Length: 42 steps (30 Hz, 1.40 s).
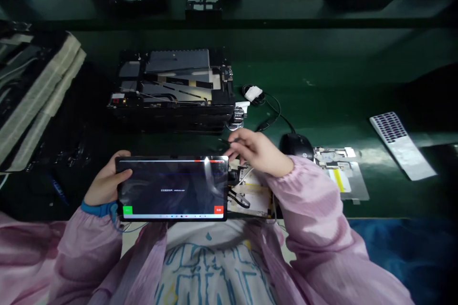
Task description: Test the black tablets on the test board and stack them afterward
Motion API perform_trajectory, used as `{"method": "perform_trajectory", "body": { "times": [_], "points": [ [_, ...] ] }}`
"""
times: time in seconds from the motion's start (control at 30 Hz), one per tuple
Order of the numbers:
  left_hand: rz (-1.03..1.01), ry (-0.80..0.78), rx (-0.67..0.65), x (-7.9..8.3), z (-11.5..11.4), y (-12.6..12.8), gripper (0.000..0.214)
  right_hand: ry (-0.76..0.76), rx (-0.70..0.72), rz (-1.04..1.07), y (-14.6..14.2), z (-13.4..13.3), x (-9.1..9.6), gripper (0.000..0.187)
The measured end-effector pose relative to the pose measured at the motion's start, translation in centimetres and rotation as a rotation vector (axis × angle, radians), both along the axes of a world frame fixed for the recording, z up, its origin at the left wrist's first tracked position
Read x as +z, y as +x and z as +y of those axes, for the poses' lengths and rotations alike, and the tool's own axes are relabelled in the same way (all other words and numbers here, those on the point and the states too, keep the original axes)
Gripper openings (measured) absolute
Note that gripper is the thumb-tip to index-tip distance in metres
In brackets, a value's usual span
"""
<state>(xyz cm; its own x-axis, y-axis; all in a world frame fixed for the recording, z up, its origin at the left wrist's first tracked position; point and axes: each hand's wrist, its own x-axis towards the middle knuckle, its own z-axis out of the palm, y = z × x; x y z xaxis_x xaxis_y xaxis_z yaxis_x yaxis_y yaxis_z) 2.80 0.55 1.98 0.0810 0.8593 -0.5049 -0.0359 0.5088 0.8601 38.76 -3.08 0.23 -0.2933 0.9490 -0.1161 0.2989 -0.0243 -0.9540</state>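
My left hand (pixel 107 178) grips a tablet screen (pixel 171 186) by its left edge, thumb over the front. The screen is lit, with a dark middle, a line of small white text, a green box at lower left and a red box at lower right. My right hand (pixel 255 150) is closed in a pinch just beyond the upper right corner. Between its fingertips is a thin dark pointed thing (pixel 225 141), too small to name. Cables (pixel 239 198) run at the screen's right edge, over a circuit board assembly (pixel 257 198) partly hidden by the screen and my right arm.
A stack of opened device housings (pixel 175 90) stands behind the screen, beside a small counter (pixel 238 115). A black mouse (pixel 296 145), a coiled cable (pixel 265 100), another board assembly (pixel 338 176) and a label sheet (pixel 402 145) lie to the right. Padded trays (pixel 39 100) stand at left.
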Motion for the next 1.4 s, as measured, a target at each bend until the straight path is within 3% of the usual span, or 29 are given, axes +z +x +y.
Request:
{"method": "perform_trajectory", "body": {
  "times": [0.07,0.13,0.37,0.6,0.9,1.4],
  "points": [
    [0.036,-0.012,0.031,0.2,0.1,0.3,0.062,-0.058,-0.067,0.28,1.2,-2.3,0.6,0.021],
    [0.072,-0.015,0.064,0.3,0.1,0.7,0.063,-0.074,-0.1,0.397,1.9,-4.4,0.9,0.023],
    [0.184,0.029,0.126,0.4,0.5,1.6,0.061,-0.047,-0.201,0.26,0.0,-8.6,-1.6,0.02],
    [0.205,0.07,0.106,0.4,0.7,1.5,0.056,0.011,-0.286,0.229,-1.7,-9.0,-3.6,0.02],
    [0.228,0.08,0.127,0.1,0.8,2.0,0.057,0.123,-0.243,0.109,-1.7,-8.8,-3.2,0.015],
    [0.194,0.07,0.069,0.5,0.5,2.0,0.055,0.091,-0.241,0.119,-1.6,-8.9,-3.4,0.017]
  ]
}}
